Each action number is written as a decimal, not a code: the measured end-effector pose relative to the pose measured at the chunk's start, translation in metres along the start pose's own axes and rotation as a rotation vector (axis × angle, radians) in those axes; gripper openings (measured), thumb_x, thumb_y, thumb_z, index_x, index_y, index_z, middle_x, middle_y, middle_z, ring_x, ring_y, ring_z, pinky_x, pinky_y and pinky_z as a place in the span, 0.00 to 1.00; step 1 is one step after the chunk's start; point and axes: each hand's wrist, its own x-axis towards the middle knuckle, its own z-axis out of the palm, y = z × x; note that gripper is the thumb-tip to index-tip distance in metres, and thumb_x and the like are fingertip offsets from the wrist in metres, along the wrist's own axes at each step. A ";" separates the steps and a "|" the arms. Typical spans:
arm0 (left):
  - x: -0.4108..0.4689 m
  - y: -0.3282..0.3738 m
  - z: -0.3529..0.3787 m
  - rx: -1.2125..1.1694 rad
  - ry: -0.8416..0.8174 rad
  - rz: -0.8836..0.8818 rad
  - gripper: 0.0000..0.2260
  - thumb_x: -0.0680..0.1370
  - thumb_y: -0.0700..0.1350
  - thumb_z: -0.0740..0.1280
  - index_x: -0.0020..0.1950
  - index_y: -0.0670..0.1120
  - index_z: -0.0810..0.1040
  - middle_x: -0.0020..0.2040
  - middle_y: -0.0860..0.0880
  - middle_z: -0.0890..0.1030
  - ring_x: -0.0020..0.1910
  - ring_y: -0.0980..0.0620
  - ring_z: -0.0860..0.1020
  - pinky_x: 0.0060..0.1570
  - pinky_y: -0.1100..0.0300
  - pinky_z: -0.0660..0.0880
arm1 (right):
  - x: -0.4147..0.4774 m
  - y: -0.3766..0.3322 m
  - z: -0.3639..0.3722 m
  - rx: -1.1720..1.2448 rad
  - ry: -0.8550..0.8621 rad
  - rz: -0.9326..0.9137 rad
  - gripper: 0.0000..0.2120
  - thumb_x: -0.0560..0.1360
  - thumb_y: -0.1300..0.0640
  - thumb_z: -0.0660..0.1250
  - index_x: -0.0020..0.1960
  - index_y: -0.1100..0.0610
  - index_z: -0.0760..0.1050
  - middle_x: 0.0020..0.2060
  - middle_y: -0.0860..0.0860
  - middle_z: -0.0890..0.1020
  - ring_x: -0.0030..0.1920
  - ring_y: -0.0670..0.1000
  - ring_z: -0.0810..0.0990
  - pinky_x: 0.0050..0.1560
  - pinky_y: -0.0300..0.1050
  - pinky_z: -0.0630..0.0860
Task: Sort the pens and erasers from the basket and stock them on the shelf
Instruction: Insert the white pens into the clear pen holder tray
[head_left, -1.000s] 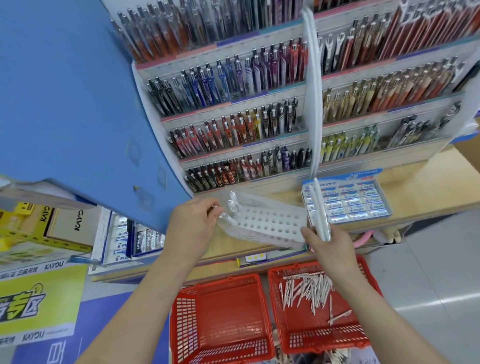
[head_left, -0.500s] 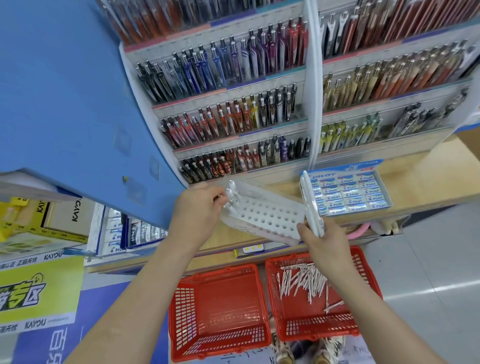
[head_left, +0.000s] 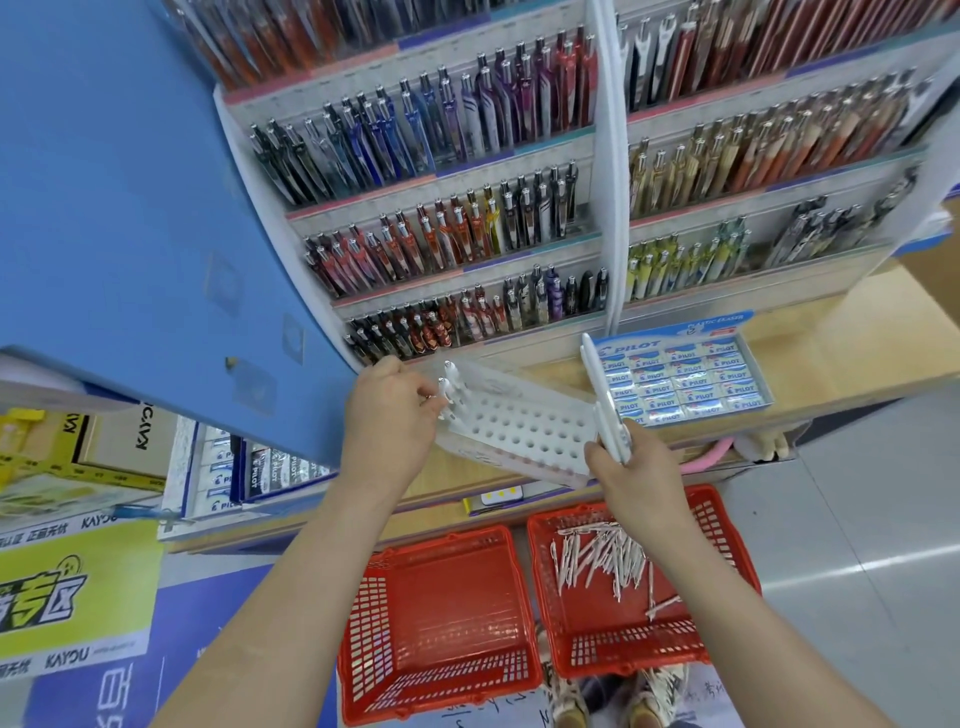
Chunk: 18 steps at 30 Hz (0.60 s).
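White pens (head_left: 602, 395) gripped in right hand (head_left: 634, 478), left hand (head_left: 389, 426) pinching pen (head_left: 445, 388) in holed tray (head_left: 519, 428)

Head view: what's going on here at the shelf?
A person is stocking white pens. The left hand pinches a pen standing at the left end of a holed white rack; most holes are bare. The right hand grips a bundle of pens at the rack's right end. Loose pens lie in the right red basket on the floor. An eraser box sits right of the rack.
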 end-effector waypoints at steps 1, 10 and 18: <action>0.001 0.000 0.002 -0.007 0.003 -0.016 0.02 0.72 0.42 0.72 0.41 0.44 0.84 0.39 0.50 0.72 0.41 0.48 0.74 0.41 0.56 0.71 | 0.001 0.000 0.001 -0.009 -0.004 0.005 0.09 0.74 0.61 0.65 0.37 0.62 0.68 0.27 0.53 0.68 0.26 0.49 0.62 0.26 0.41 0.61; -0.004 0.002 -0.001 0.046 -0.002 -0.061 0.08 0.74 0.48 0.70 0.50 0.48 0.83 0.43 0.51 0.71 0.46 0.47 0.74 0.44 0.57 0.70 | -0.012 -0.023 -0.019 0.147 -0.120 0.005 0.09 0.76 0.45 0.65 0.43 0.51 0.73 0.25 0.43 0.72 0.25 0.41 0.67 0.30 0.38 0.64; -0.049 0.077 -0.025 -0.761 -0.287 -0.184 0.07 0.78 0.47 0.65 0.44 0.49 0.82 0.34 0.53 0.77 0.31 0.58 0.72 0.35 0.57 0.73 | -0.040 -0.073 -0.046 0.655 -0.557 0.234 0.20 0.72 0.43 0.63 0.49 0.61 0.75 0.27 0.53 0.70 0.20 0.47 0.62 0.23 0.36 0.57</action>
